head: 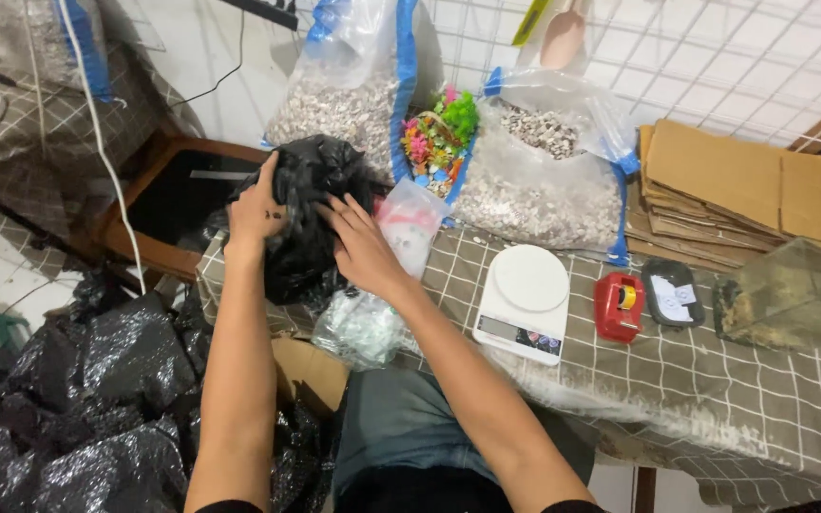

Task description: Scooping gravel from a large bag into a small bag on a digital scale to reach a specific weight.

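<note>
A crumpled black plastic bag is held at the left end of the table covered by a grey checked cloth, well to the left of the round-topped white kitchen scale, which is taken here as the landmark. The bag's left side is gripped by the left hand, its fingers curled into the plastic. The right hand is laid on the bag's right side with fingers spread and pressed against it; whether anything is pinched underneath cannot be told.

Between the bag and the scale a small clear packet with pink contents is seen, and below it a crumpled clear plastic bag. Behind the scale a large clear sack of pale gravel is leaned, with bright plastic aquarium plants to that sack's left. Just right of the scale a red tape dispenser is set, and further right a stack of flat brown cardboard.
</note>
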